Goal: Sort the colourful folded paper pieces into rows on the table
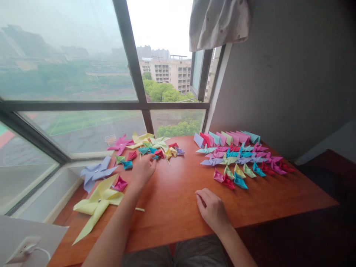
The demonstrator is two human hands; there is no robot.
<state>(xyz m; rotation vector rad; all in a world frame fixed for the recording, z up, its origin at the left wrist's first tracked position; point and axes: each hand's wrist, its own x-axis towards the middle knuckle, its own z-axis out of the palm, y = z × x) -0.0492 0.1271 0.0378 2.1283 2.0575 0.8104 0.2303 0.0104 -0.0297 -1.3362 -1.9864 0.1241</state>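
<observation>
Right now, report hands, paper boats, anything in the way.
Left hand at small paper boats, grip unclear. Right hand loosely curled at table. Large yellow pinwheel beside left forearm.

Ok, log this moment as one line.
left hand: beside paper boats, grip unclear | right hand: loosely curled, table's near side | pinwheels: left | paper cranes: right

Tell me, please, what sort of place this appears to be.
It is probably an upper-floor room, perhaps in a home or dormitory: the large window looks down on treetops, and a wooden table stands beside it.
</observation>
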